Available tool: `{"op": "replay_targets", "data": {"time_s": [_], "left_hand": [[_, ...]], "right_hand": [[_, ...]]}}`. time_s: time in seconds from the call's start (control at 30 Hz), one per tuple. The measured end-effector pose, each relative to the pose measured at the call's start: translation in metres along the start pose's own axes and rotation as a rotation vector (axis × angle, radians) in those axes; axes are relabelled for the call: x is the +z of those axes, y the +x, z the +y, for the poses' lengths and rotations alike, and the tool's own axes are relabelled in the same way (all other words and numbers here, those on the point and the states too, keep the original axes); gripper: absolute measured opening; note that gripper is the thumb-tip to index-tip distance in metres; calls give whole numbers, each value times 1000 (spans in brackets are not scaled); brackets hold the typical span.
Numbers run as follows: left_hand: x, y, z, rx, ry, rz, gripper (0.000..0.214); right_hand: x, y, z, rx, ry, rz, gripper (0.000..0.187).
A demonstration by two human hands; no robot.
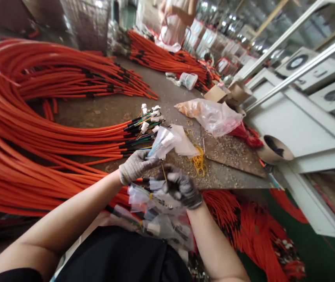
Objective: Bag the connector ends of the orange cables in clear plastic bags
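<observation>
Over the near edge of the worktop (pixel 92 113), the left hand (pixel 139 163) is closing its gloved grip around the neck of a clear plastic bag (pixel 163 143), which is covering a white connector (pixel 168 139) and its thin wires and is pointing up and away from the body. Just beside it, the right hand (pixel 183 187) is curling its fingers in and appears to be pinching a yellow strand (pixel 164 172) (probably a rubber band, though blur is hiding how it runs). If that strand is being pulled too hard, it could be snapping or flicking out of the glove. If the left grip is loosening, the bag could be sliding up and leaving the connector bare; if it is squeezing too tightly, the thin wires could be bending at their roots.

Below the hands, bagged cable ends (pixel 139 196) are lying close together, so a swinging wrist could be catching their film. Beyond, bare connectors (pixel 144 127) are crowding beside the bag, and their loose wires could be snagging on it. To the right, yellow rubber bands (pixel 199 161) are lying in a tangle, so several could be coming up together.
</observation>
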State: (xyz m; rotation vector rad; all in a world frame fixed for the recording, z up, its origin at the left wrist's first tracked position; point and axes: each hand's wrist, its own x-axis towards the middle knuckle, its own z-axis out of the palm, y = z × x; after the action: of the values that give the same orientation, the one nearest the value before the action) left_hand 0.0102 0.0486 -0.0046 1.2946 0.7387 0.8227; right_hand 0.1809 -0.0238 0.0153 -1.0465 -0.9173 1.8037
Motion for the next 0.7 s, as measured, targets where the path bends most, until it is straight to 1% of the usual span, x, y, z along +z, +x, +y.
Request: {"op": "replay_targets", "data": {"time_s": [0.03,0.07,0.1,0.13,0.17,0.2,0.23,0.27,0.3,0.33,0.37,0.4,0.43,0.5,0.53,0.57,0.6,0.67,0.7], "left_hand": [[-1,1,-2,-8,-14,-13,39],[-1,3,-4,-10,-27,-28,41],[0,4,-7,1,-35,-36,43],[2,5,-11,26,-35,-27,47],[4,5,-14,56,-20,-6,49],[7,5,-18,80,22,16,50],[11,2,-20,97,90,19,49],[14,0,-22,108,173,-8,45],[16,-4,-23,116,255,-57,40],[17,-7,-22,128,317,-104,36],[17,-10,-20,148,346,-129,34],[16,-12,-17,174,340,-117,33],[13,-13,-14,201,305,-62,34],[5,-12,-6,223,181,112,38],[1,-12,-3,209,106,160,41],[-3,-12,0,174,26,154,44],[-6,-12,2,123,-55,105,45],[-10,-12,3,15,-197,-30,44],[-9,-11,1,-22,-239,-54,42]], "right_hand": [[-3,-5,1,13,-21,-28,25],[-7,-9,-1,-27,-73,-11,24],[-11,-12,-6,-114,-152,46,23],[-15,-13,-14,-230,-253,134,25],[-18,-12,-25,-345,-371,225,30],[-21,-10,-37,-431,-499,294,37],[-23,-7,-48,-482,-622,326,44],[-24,-3,-59,-481,-727,309,49],[-23,1,-66,-422,-808,249,51],[-22,4,-70,-330,-850,176,48],[-19,6,-69,-227,-845,96,43],[-14,7,-64,-136,-787,27,38],[-8,8,-55,-50,-691,-43,37],[4,12,-30,73,-461,-179,50],[8,14,-16,114,-370,-232,60],[11,17,-5,120,-327,-242,64],[10,21,3,73,-312,-177,65],[5,28,7,-155,-332,143,59],[2,30,3,-221,-337,225,60]]}}
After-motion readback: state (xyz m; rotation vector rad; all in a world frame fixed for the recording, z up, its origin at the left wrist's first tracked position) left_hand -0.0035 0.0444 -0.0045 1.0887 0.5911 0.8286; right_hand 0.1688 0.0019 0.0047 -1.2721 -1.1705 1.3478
